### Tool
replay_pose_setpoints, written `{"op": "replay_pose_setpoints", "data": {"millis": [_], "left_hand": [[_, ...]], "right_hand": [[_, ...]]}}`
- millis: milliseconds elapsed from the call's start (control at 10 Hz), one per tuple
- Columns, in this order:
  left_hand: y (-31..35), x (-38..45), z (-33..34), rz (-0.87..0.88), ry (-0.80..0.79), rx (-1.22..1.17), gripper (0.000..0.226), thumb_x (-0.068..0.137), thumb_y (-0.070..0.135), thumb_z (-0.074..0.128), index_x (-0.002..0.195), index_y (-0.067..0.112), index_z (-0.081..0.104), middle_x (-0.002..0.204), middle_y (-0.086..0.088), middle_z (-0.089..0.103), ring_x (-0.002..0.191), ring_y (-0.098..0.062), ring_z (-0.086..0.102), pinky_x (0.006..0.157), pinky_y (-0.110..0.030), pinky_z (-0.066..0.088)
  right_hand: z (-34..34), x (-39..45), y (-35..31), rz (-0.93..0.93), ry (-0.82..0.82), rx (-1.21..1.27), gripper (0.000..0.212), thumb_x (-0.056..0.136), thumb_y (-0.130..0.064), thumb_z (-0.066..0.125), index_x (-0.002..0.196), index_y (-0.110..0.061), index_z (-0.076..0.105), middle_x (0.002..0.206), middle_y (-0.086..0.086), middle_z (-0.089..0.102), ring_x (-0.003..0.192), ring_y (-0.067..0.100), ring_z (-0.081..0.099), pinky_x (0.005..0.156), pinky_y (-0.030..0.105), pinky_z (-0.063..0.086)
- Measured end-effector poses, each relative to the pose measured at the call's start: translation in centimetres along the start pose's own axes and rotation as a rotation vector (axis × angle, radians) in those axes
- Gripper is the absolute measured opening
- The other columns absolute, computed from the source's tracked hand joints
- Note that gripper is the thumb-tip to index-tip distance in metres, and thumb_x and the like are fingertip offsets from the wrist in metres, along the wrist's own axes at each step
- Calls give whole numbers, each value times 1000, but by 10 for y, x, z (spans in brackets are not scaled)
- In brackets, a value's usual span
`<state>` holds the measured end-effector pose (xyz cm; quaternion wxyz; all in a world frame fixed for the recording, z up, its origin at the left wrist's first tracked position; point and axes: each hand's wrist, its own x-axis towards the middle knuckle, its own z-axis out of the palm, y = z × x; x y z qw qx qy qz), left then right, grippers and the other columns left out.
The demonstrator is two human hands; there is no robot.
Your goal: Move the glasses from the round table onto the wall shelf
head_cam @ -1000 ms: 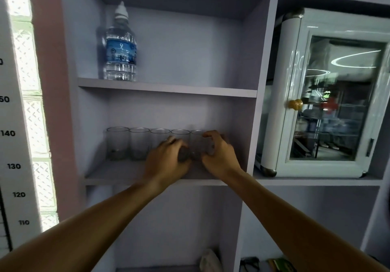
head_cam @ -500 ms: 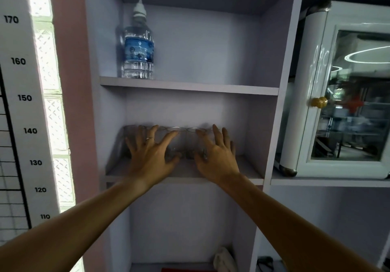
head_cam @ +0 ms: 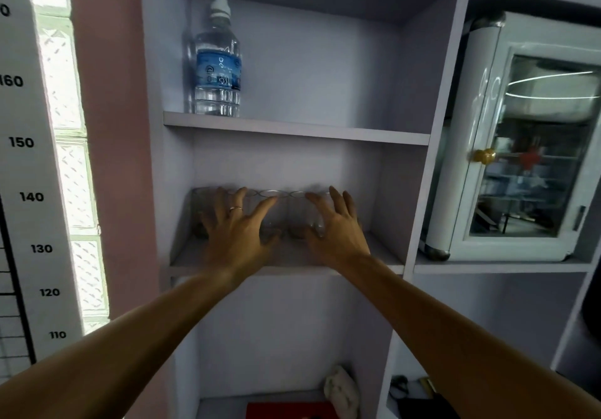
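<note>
A row of clear, round drinking glasses stands upright on the pale lilac wall shelf, at the back of the middle board, side by side and close together. The picture is a bit blurry, so the number of glasses is hard to tell.

The left hand is in front of the left part of the row. Its fingers are spread wide and it holds nothing. A thin ring sits on one finger. It hides some of the glasses behind it. The right hand is in front of the right part of the row. Its fingers are spread too, and its grip is empty. Whether the fingertips touch the glass cannot be told. Both bare arms reach up from the bottom of the picture.

On the board above the glasses stands a clear plastic water bottle with a blue label and a white cap, near the left wall. To the right of the glasses, past the shelf's side wall, sits a small white cabinet with a glass door and a gold knob. To the left of the shelf is a pink wall, then a white height chart with black numbers. Below the glasses, on a lower board, lie a white cloth bundle and something flat and red.
</note>
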<state>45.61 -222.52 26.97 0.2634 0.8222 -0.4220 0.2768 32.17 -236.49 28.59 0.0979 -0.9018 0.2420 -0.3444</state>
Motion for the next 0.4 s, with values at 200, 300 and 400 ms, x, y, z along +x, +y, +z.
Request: {"op": "replay_pose_setpoints", "data": {"millis": [200,300,400], "left_hand": [[-3,-15,-11,42,4,-40,65,83,60,58,143,40,44,159,-10,27,147,-43,17,110,-67,30],[-2,-33,-17,59,5,-27,67,79,59,54,142,36,49,154,-13,36,145,-43,23,109,-64,33],[3,-64,-33,85,-2,-41,68,79,57,53,142,33,50,151,-13,40,145,-40,25,114,-62,27]], "right_hand": [[-10,-43,-12,28,22,15,59,97,-43,54,150,-41,29,167,3,6,153,32,-2,117,57,20],[-17,-62,-14,54,26,32,55,97,-42,53,148,-40,34,167,3,10,153,32,2,118,56,20],[-43,-90,-20,61,81,20,50,97,-39,54,145,-37,43,164,5,20,151,30,11,117,53,23]]}}
